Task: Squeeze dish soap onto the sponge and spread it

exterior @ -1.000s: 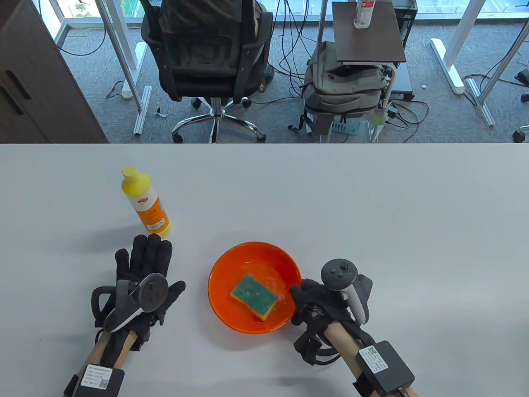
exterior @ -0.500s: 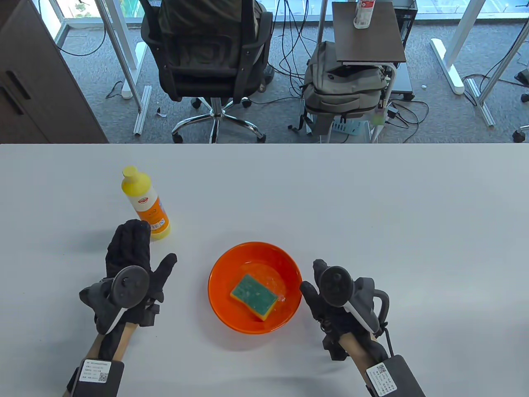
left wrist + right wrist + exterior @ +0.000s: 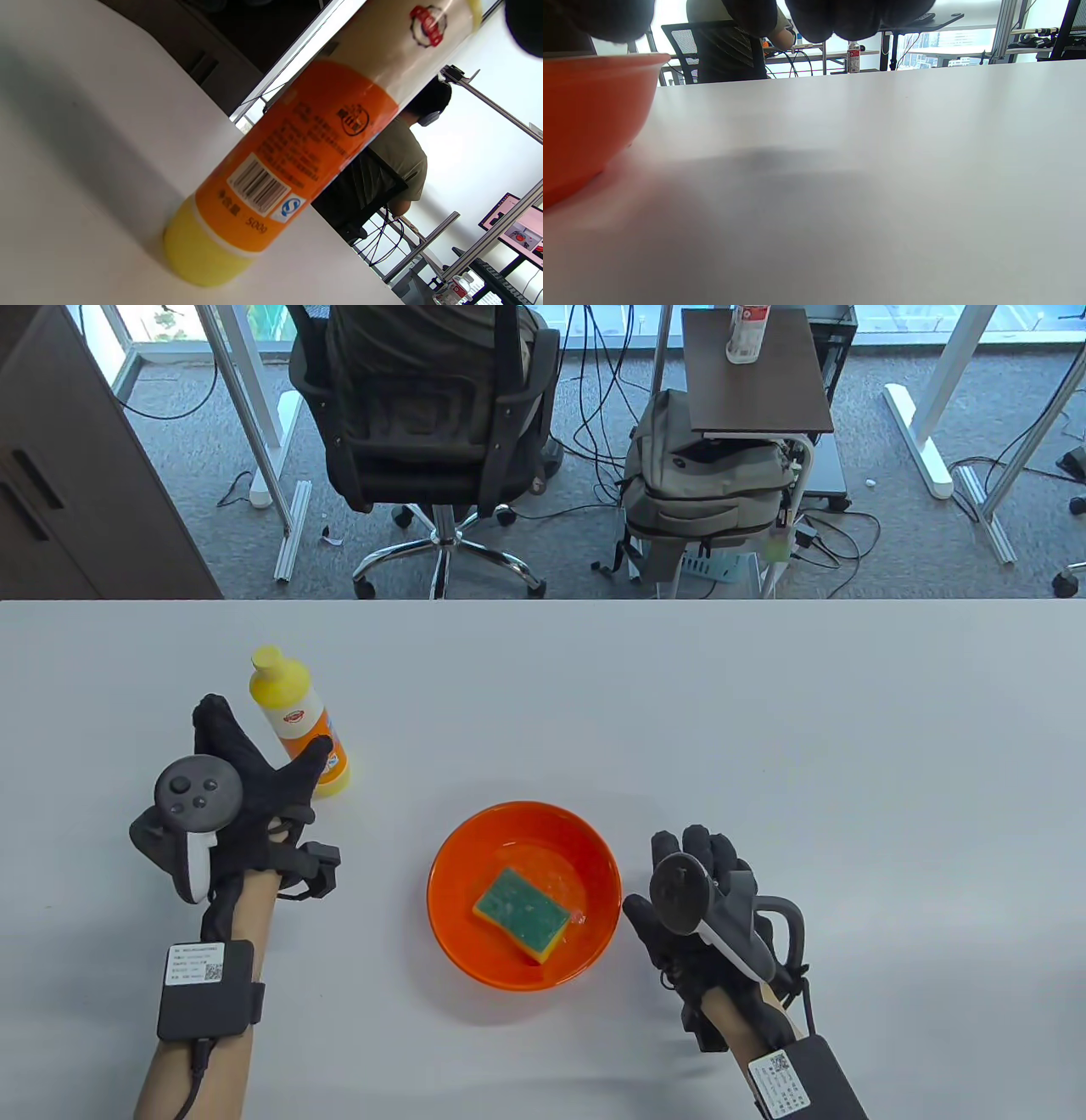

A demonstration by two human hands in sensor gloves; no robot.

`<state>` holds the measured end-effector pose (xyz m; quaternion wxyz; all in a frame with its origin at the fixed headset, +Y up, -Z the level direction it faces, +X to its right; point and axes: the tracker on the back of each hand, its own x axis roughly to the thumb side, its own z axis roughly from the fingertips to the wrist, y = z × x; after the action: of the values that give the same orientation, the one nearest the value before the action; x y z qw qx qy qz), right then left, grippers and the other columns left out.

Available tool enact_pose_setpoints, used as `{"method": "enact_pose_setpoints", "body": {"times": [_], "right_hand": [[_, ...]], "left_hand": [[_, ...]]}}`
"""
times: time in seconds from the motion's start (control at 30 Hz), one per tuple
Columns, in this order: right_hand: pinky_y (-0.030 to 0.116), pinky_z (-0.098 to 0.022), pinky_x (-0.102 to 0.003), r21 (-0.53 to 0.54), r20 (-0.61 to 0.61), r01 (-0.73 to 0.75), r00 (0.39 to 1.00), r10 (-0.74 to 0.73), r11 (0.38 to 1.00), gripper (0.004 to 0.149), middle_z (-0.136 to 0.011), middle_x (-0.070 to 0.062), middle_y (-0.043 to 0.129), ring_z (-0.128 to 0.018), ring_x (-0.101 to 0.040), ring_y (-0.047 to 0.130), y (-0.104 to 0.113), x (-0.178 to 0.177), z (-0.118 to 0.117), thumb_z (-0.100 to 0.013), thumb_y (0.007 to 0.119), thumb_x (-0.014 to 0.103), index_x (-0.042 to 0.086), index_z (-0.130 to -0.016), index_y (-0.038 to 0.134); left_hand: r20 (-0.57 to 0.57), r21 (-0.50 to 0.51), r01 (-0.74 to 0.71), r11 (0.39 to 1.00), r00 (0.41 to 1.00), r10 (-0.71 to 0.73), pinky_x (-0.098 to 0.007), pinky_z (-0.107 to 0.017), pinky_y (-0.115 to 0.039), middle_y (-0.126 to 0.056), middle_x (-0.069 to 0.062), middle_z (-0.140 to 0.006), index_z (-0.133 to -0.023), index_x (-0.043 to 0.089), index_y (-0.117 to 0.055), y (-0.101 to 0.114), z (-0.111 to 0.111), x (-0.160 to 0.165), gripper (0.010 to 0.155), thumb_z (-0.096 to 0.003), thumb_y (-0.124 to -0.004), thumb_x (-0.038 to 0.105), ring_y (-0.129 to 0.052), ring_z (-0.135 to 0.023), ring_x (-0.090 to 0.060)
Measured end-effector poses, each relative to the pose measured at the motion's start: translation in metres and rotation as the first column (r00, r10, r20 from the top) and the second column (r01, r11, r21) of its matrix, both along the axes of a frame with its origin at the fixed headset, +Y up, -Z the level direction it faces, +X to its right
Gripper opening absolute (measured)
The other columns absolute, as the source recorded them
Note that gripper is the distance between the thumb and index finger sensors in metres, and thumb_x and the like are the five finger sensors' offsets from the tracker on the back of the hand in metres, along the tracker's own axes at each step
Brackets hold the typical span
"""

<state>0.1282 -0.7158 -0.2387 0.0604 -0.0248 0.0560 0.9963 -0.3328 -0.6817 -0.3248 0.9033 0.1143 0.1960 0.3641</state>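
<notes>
Left grip (image 3: 246, 789) is spread wide around the tall yellow plastic dish-soap bottle with orange label (image 3: 299, 721), not yet clasping it. Right grip (image 3: 696, 899) rests unclenched beside the orange plastic bowl (image 3: 458, 857) holding the green-topped yellow sponge (image 3: 519, 913). A glancing contact could topple the narrow upright bottle on the smooth surface (image 3: 764, 729).

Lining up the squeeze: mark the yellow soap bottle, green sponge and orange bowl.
yellow plastic soap bottle (image 3: 310, 734), table view, orange label
green-topped rectangular sponge (image 3: 519, 909), table view, top face
orange round bowl (image 3: 475, 836), table view, inner wall
</notes>
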Motion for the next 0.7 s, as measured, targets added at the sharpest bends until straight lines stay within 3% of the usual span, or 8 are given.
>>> {"method": "enact_pose_setpoints", "body": {"times": [0.13,0.3,0.4,0.5,0.7], "right_hand": [[0.046,-0.077,-0.055,0.003,0.005,-0.008,1.000,0.008,1.000,0.083,-0.116,-0.009,0.041,-0.106,-0.041,0.047,0.000,0.000,0.000,-0.037,0.072,0.064,0.029,-0.107,0.042],[0.045,-0.078,-0.054,0.010,0.013,-0.022,1.000,0.022,1.000,0.085,-0.116,-0.009,0.041,-0.106,-0.040,0.046,0.002,0.001,0.000,-0.037,0.072,0.065,0.028,-0.107,0.040],[0.045,-0.078,-0.054,0.013,0.019,-0.034,0.999,0.034,0.999,0.085,-0.116,-0.009,0.040,-0.106,-0.040,0.046,0.002,0.004,-0.001,-0.037,0.072,0.065,0.029,-0.107,0.040],[0.045,-0.078,-0.054,0.012,0.031,-0.023,0.999,0.023,1.000,0.084,-0.116,-0.009,0.040,-0.106,-0.040,0.046,0.004,0.007,-0.002,-0.037,0.072,0.065,0.029,-0.107,0.040],[0.045,-0.078,-0.054,0.012,0.049,-0.005,0.999,0.004,1.000,0.085,-0.116,-0.008,0.040,-0.106,-0.039,0.046,0.007,0.014,-0.004,-0.037,0.072,0.065,0.029,-0.107,0.039]], "left_hand": [[-0.030,-0.033,-0.135,0.990,0.991,0.134,-0.055,-0.089,-0.046,-0.030,0.005,-0.121,-0.109,0.032,-0.022,-0.022,-0.016,-0.008,0.116,-0.0245,-0.087,0.077,-0.040,-0.121,-0.022],[0.034,-0.077,-0.329,0.941,0.943,0.332,-0.057,-0.089,-0.038,-0.034,0.012,-0.121,-0.109,0.038,-0.027,-0.048,-0.039,-0.009,0.112,-0.0248,-0.093,0.071,-0.036,-0.122,-0.017],[0.053,-0.076,-0.315,0.946,0.946,0.319,-0.057,-0.090,-0.040,-0.044,0.017,-0.119,-0.108,0.043,-0.034,-0.056,-0.048,-0.009,0.105,-0.0261,-0.095,0.068,-0.044,-0.122,-0.012],[0.055,-0.046,-0.391,0.919,0.918,0.393,-0.055,-0.091,-0.045,-0.063,0.021,-0.111,-0.103,0.047,-0.049,-0.060,-0.053,-0.010,0.089,-0.0297,-0.096,0.065,-0.067,-0.116,-0.006],[0.055,-0.055,-0.352,0.934,0.933,0.355,-0.052,-0.091,-0.054,-0.066,0.020,-0.107,-0.102,0.046,-0.050,-0.057,-0.053,-0.013,0.084,-0.0319,-0.092,0.066,-0.078,-0.106,-0.006]]}}
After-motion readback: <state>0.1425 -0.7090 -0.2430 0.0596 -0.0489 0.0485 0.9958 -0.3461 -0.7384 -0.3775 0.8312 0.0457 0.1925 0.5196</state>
